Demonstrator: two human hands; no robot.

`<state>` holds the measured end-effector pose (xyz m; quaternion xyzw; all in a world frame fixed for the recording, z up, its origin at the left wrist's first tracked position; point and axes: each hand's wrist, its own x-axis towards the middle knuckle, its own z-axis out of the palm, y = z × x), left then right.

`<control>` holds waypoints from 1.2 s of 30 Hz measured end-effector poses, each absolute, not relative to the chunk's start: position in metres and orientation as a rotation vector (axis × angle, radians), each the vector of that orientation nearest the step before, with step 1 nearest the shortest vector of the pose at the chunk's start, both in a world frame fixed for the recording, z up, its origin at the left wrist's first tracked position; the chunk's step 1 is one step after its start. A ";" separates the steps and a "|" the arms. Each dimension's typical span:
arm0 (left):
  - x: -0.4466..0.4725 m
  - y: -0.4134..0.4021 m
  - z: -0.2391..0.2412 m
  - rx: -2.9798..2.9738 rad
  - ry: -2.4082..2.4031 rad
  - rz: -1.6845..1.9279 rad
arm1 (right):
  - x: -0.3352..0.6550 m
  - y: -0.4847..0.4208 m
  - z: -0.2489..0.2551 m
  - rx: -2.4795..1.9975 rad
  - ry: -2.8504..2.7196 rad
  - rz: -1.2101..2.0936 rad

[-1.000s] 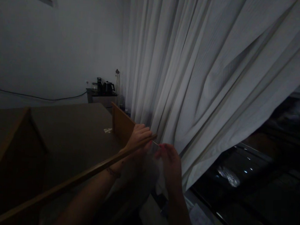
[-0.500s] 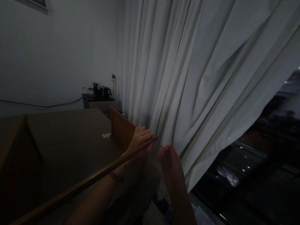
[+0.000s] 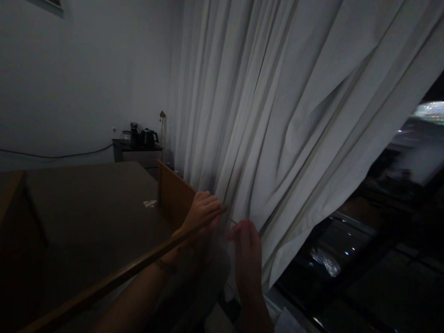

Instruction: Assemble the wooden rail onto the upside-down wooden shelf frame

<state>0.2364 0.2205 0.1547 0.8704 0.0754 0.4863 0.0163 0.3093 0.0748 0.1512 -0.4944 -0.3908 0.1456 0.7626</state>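
Note:
My left hand (image 3: pixel 204 207) is wrapped over the far end of a long wooden board (image 3: pixel 129 269), whose narrow edge runs up from the lower left. Just right of that end, my right hand (image 3: pixel 247 246) is closed in a pinch on a thin rod-like tool (image 3: pixel 233 220). The tool points at the board's end; dim light hides its exact kind and whether it touches the wood. Beyond my left hand stands a brown wooden panel (image 3: pixel 177 186), and another wooden panel (image 3: pixel 6 216) rises at the left.
A dark tabletop (image 3: pixel 92 185) lies behind the board, with small white pieces (image 3: pixel 150 203) on it. Pale curtains (image 3: pixel 246 113) hang close on the right beside dark glass (image 3: pixel 350 270). A black kettle (image 3: pixel 148 137) stands on a cabinet (image 3: pixel 137 154) at the back.
The view has shifted slightly, so most things sit a little further left. My right hand has turned a little around the thin tool; my left hand keeps its hold on the board.

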 end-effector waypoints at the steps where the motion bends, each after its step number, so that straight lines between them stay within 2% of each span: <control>1: 0.237 0.221 0.154 2.708 0.237 1.511 | 0.309 0.075 0.151 -1.082 -0.853 0.320; 9: 0.236 0.221 0.154 2.746 0.214 1.467 | 0.308 0.082 0.149 -1.097 -0.880 0.319; 21: 0.232 0.217 0.160 2.755 0.257 1.402 | 0.310 0.085 0.148 -1.175 -0.990 0.098; 27: 0.231 0.216 0.160 2.759 0.275 1.320 | 0.312 0.086 0.147 -1.157 -0.953 0.144; 33: 0.229 0.216 0.161 2.730 0.244 1.347 | 0.315 0.083 0.144 -1.260 -1.163 -0.073; 36: 0.229 0.215 0.162 2.753 0.262 1.313 | 0.317 0.085 0.144 -1.235 -1.082 -0.032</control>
